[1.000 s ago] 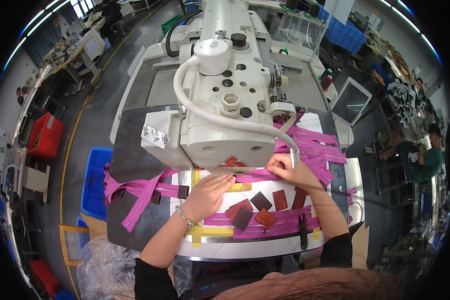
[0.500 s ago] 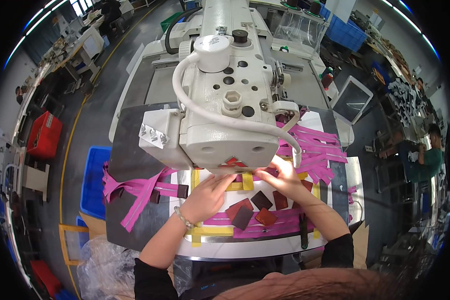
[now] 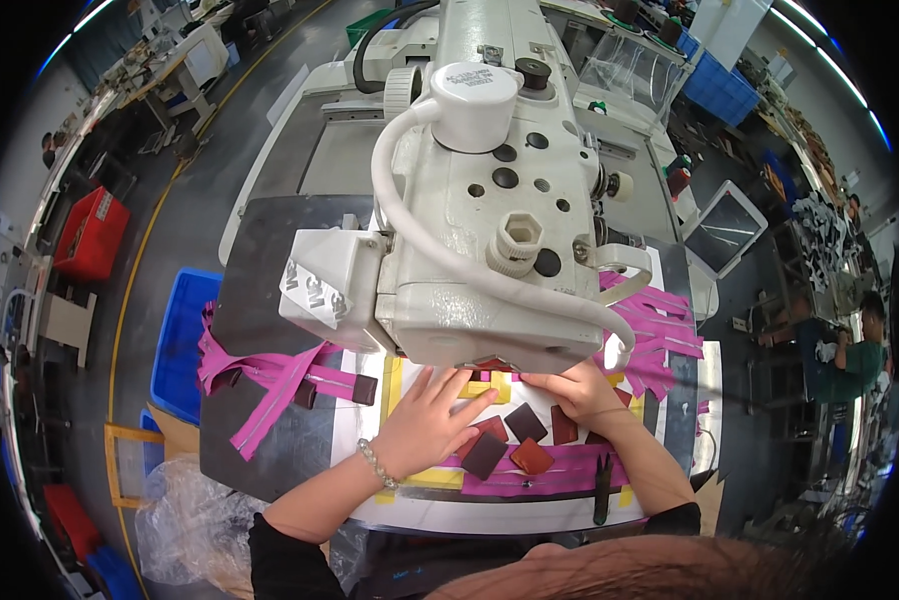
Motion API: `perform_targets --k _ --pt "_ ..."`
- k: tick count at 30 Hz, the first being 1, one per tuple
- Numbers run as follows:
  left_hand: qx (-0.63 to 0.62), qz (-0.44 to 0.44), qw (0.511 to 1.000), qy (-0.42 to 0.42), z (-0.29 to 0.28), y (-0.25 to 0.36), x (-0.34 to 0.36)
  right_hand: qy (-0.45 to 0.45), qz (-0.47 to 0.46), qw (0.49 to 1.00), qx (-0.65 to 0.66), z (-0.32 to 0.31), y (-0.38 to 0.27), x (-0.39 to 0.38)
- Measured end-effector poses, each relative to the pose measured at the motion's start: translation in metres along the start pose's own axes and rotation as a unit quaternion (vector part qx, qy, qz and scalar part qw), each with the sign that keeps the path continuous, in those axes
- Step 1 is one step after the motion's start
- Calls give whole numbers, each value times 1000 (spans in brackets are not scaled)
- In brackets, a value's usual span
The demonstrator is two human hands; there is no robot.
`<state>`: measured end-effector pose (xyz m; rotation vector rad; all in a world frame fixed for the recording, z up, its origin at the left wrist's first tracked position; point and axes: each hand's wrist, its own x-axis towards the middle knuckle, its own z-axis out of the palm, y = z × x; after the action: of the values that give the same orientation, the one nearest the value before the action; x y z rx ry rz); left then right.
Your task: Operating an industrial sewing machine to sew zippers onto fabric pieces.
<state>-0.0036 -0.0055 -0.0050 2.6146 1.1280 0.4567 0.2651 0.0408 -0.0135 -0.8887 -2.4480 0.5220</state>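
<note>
My left hand (image 3: pixel 425 425) lies on the white work board with its fingers spread; its fingertips touch the yellow-taped frame (image 3: pixel 485 392) below the sewing machine head (image 3: pixel 500 320). Opposite it, my right hand (image 3: pixel 585 395) stretches a finger toward the same frame, other fingertips hidden under the head. A bit of magenta zipper tape shows between the hands. Close by lie several square patches, among them a dark brown one (image 3: pixel 526 424) and a rust-red one (image 3: pixel 532 457). Magenta zipper strips (image 3: pixel 545 480) run along the board's near side, with dark thread snips (image 3: pixel 603 490) across their right end.
More magenta zippers lie at the left (image 3: pixel 280 395), some ending in dark patches, and a heap of them (image 3: pixel 655 330) at the right. A blue bin (image 3: pixel 185 345) stands left of the table, above clear plastic wrap (image 3: pixel 195 525). A screen (image 3: pixel 727 228) stands at the right.
My left hand has spread its fingers and shifted slightly back from under the machine head. My right hand stays near the frame, its fingers lower and flatter. The whole view has shifted a little.
</note>
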Motion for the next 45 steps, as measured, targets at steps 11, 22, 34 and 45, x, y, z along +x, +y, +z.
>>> perform_targets --k 11,22,34,45 --pt "15 11 999 28 4 -3 -2 -24 53 998 -8 3 3 -8" --pt "-51 -56 996 -51 14 -5 -8 14 7 997 -76 0 -7 5" --pt "-144 -69 986 -53 6 -3 -3 -5 -11 1000 -9 7 2 3" --pt "-144 -27 989 -16 -2 -3 -5 40 -48 998 18 17 11 3"
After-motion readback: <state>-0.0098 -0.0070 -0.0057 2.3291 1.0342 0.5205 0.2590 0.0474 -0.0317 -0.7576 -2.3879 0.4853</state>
